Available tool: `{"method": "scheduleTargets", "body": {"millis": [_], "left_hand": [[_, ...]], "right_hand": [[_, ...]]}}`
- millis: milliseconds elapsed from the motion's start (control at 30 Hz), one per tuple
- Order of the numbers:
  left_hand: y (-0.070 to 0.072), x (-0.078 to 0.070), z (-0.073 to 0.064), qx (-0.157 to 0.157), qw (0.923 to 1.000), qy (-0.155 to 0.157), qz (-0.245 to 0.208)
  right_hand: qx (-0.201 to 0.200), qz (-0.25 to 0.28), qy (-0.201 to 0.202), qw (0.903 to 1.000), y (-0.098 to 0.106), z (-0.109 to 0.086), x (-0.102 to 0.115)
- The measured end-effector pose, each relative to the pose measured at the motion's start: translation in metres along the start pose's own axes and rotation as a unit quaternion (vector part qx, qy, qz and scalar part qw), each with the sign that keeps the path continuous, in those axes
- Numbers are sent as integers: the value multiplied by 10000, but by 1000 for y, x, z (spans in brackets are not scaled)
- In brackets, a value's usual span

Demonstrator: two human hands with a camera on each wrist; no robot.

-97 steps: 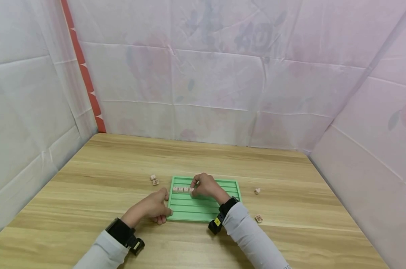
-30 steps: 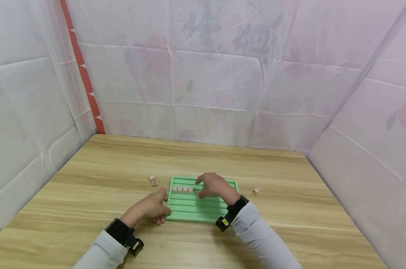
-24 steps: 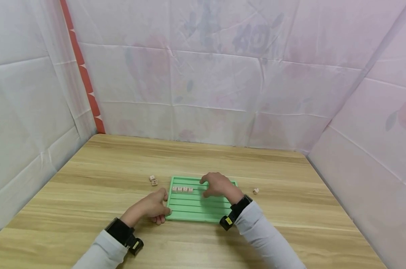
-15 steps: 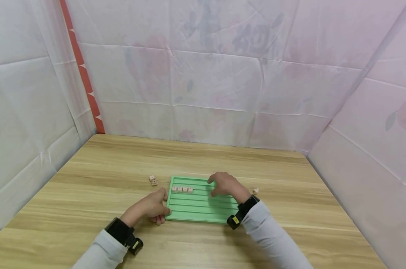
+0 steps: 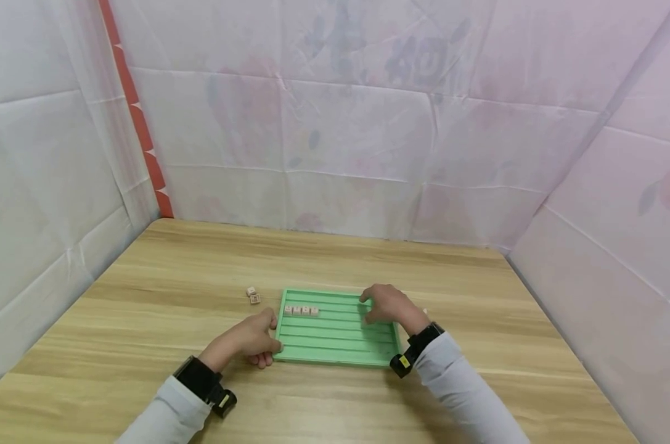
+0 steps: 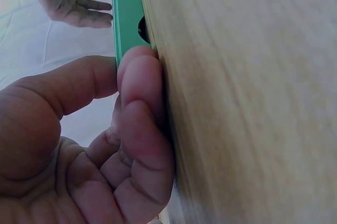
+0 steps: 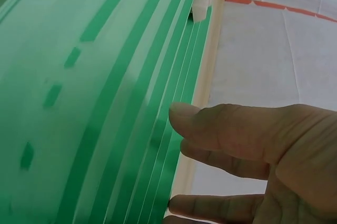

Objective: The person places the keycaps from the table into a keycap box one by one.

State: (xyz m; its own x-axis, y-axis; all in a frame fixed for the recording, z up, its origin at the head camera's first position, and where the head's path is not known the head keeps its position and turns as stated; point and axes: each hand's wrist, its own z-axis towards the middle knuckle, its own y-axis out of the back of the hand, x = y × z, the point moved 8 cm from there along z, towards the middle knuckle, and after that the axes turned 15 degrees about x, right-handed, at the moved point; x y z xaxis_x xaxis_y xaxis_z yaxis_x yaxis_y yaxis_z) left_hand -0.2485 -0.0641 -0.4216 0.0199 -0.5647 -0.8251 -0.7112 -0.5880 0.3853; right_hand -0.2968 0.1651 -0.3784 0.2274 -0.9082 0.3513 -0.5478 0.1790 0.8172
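Observation:
A green ridged tray [image 5: 335, 338] lies on the table. My left hand [image 5: 249, 338] grips its left edge; in the left wrist view the thumb [image 6: 79, 84] meets the upper rim and the other fingers curl against the side. Several small pale tiles [image 5: 301, 311] with dark marks stand side by side in a row at the tray's upper left. Over the tray's right part hovers my right hand [image 5: 389, 304], thumb and fingers spread apart, nothing between them. The right wrist view shows the thumb [image 7: 226, 126] above the green ridges.
Two loose tiles [image 5: 253, 295] lie on the wooden table [image 5: 201, 265] beyond the left hand. Another tile [image 5: 425, 311] shows just past the right wrist, mostly hidden. White sheeting [image 5: 340, 135] encloses the table at the back and both sides.
My right hand has let go of the last tile in the row and moved right across the tray, fingers spreading. The left hand keeps its place at the tray's edge.

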Motion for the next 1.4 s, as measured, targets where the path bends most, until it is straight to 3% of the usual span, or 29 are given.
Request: {"method": "scheduleTargets", "body": {"millis": [267,867,1400], "left_hand": [[2,-4,-2,-55,10000,13,-40],[3,3,0,27,10000,26,-12],[1,2,0,16,9998,-176,-78]], "right_hand": [[-149,-32,55,9999,5,-5,-16],[-514,-184,272,9981,4,-14,-45],[-693,-103,-144,9974,8,-29,-63]]}}
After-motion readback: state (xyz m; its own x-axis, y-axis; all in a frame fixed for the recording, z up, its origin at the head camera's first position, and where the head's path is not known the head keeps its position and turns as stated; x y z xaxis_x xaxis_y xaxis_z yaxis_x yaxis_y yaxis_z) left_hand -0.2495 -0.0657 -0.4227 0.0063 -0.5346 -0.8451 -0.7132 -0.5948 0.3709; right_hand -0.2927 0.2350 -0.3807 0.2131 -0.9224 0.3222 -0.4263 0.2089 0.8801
